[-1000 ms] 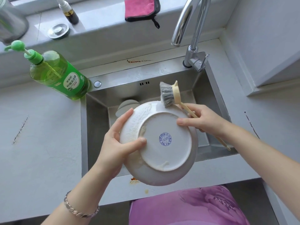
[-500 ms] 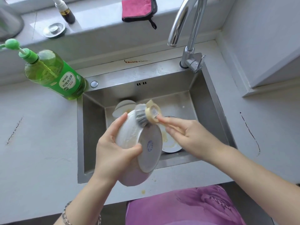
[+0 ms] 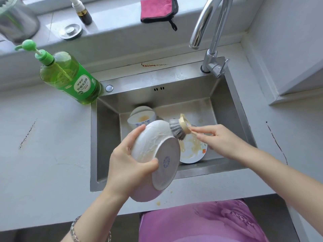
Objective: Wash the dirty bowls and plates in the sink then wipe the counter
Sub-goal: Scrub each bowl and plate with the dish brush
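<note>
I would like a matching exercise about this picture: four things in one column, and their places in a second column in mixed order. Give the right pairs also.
Things:
1. big bowl
2. brush
3. pink cloth
4. plate

Places:
A. in the right hand
B. in the sink
C. in the left hand
D. on the ledge

Pairs: 1-C, 2-A, 3-D, 4-B
</note>
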